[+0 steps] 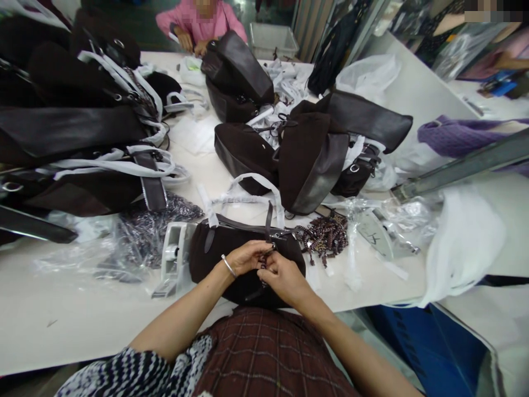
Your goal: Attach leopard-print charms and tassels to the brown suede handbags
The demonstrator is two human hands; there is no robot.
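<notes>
A dark brown handbag (212, 256) lies on the table right in front of me, its handles (256, 179) wrapped in white padding. Over the bag's front, my left hand (249, 257) and my right hand (285, 277) meet with fingers pinched together. Between them is a small dark beaded strand (263, 263), mostly covered by the fingers. A narrow dark strap (269, 218) stands up from the bag's top just beyond my left fingertips. Just right of the bag sits a pile of brown beaded strands (326, 237).
More dark handbags are heaped at left (70, 132) and ahead (309, 160). A grey-white tape dispenser (176, 248) touches the bag's left side. Clear plastic bags (136, 237) lie beyond it. A white plastic bag (463, 242) hangs at right. Across the table sits a person in pink (225, 22).
</notes>
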